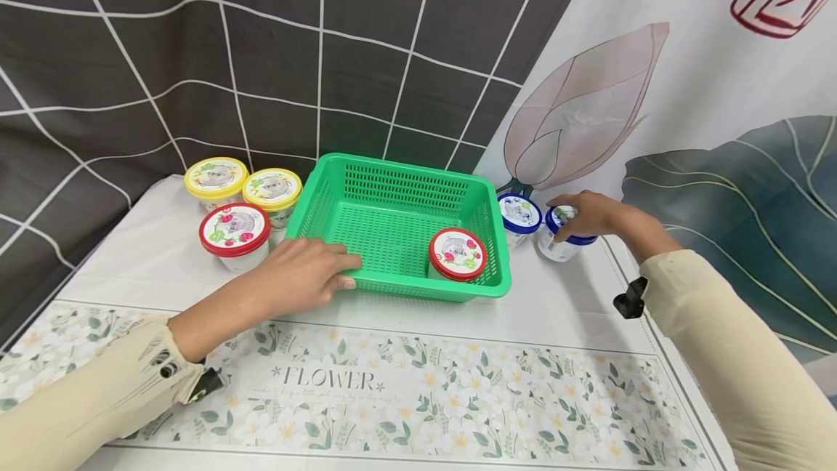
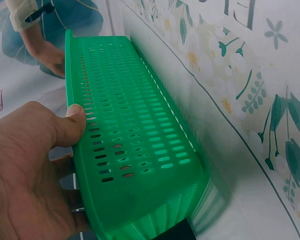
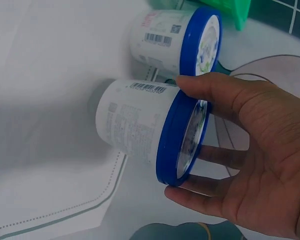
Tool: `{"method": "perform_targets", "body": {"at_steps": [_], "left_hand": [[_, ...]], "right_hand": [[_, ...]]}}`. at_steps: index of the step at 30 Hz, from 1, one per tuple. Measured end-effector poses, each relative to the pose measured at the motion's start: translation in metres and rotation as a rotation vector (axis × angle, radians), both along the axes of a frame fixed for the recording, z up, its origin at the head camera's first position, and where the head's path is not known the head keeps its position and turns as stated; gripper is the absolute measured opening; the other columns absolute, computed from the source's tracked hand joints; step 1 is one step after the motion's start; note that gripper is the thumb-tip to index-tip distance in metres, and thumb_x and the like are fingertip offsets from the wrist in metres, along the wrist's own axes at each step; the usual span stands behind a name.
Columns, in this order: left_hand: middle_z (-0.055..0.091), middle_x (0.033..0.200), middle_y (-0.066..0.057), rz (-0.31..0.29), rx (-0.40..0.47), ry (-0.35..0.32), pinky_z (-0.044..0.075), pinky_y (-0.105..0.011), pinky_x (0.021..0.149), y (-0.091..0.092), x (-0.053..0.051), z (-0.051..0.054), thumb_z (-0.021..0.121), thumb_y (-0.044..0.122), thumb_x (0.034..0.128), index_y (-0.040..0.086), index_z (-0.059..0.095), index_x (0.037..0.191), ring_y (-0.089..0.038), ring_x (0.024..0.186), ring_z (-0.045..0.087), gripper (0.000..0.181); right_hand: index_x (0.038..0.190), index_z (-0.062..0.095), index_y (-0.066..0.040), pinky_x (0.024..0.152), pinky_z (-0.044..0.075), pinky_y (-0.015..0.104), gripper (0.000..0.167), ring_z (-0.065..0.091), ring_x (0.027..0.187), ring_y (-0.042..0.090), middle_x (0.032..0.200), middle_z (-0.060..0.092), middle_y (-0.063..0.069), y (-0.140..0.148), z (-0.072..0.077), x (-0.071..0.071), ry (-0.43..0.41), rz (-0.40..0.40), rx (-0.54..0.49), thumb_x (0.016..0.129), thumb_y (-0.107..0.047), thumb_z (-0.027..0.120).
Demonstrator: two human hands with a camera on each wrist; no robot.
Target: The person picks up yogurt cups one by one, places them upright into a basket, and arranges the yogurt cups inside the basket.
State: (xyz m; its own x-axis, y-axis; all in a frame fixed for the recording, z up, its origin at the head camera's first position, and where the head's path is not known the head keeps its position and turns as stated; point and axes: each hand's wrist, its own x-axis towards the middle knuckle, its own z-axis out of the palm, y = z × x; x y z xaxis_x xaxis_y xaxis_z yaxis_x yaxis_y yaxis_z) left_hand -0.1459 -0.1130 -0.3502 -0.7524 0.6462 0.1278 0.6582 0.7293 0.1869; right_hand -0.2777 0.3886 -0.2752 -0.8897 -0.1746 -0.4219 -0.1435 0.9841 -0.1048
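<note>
My left hand [image 1: 304, 275] grips the front left rim of a green plastic basket [image 1: 392, 286]; in the left wrist view the thumb [image 2: 76, 122] presses the outer wall and the other fingers go inside. A red-lidded tub [image 1: 458, 254] with strawberry pictures stands in the basket's front right corner. Right of the basket, my right hand [image 1: 591, 213] holds a white tub with a blue lid [image 3: 135, 117] by its lid, thumb on one side and fingers on the other. Its base seems close to the table; whether it touches is unclear. Beside it stands another blue-lidded tub [image 3: 157, 40].
Left of the basket stand two yellow-lidded tubs [image 1: 216, 177] and one red-lidded tub [image 1: 234, 231]. A floral mat strip [image 1: 418, 398] runs along the front of the white-covered table. Behind hangs a dark grid-patterned cloth [image 1: 366, 49]; a leaf-printed cloth [image 1: 582, 107] is at right.
</note>
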Motion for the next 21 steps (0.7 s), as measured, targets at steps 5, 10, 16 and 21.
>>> {"method": "perform_targets", "body": {"at_steps": [5, 10, 16, 21], "left_hand": [[0.068, 0.094, 0.003, 0.001, 0.002, -0.007, 0.051, -0.041, 0.067, 0.000, 0.000, 0.001, 0.076, 0.031, 0.1079, 0.023, 0.074, 0.111, -0.020, 0.078, 0.060, 0.008], [0.068, 0.094, 0.003, -0.003, 0.006, -0.003, 0.051, -0.041, 0.066, 0.000, 0.000, 0.000, 0.076, 0.031, 0.1075, 0.023, 0.073, 0.108, -0.020, 0.077, 0.060, 0.008], [0.065, 0.091, 0.004, -0.004, 0.002, -0.002, 0.050, -0.040, 0.066, 0.001, 0.000, 0.000, 0.076, 0.031, 0.1074, 0.024, 0.072, 0.107, -0.019, 0.076, 0.057, 0.008], [0.069, 0.095, 0.003, -0.003, -0.001, -0.003, 0.053, -0.043, 0.069, 0.001, 0.000, 0.000, 0.076, 0.030, 0.1077, 0.023, 0.075, 0.112, -0.020, 0.079, 0.061, 0.009]], "right_hand": [[0.169, 0.043, -0.003, 0.110, 0.052, 0.080, 0.084, 0.055, 0.140, 0.069, 0.161, 0.046, 0.046, -0.002, 0.008, 0.000, 0.018, 0.005, 0.000, 0.101, -0.032, 0.083], [0.168, 0.045, -0.003, 0.109, 0.052, 0.080, 0.083, 0.053, 0.141, 0.070, 0.160, 0.045, 0.046, -0.002, 0.015, -0.001, 0.040, 0.016, 0.002, 0.100, -0.030, 0.084], [0.168, 0.045, -0.002, 0.110, 0.050, 0.082, 0.083, 0.047, 0.145, 0.071, 0.162, 0.042, 0.046, 0.000, 0.019, -0.001, 0.060, 0.009, 0.000, 0.100, -0.028, 0.084], [0.167, 0.047, -0.002, 0.112, 0.048, 0.082, 0.083, 0.044, 0.148, 0.071, 0.163, 0.042, 0.046, -0.003, 0.023, 0.001, 0.084, 0.030, -0.005, 0.098, -0.028, 0.086]]}}
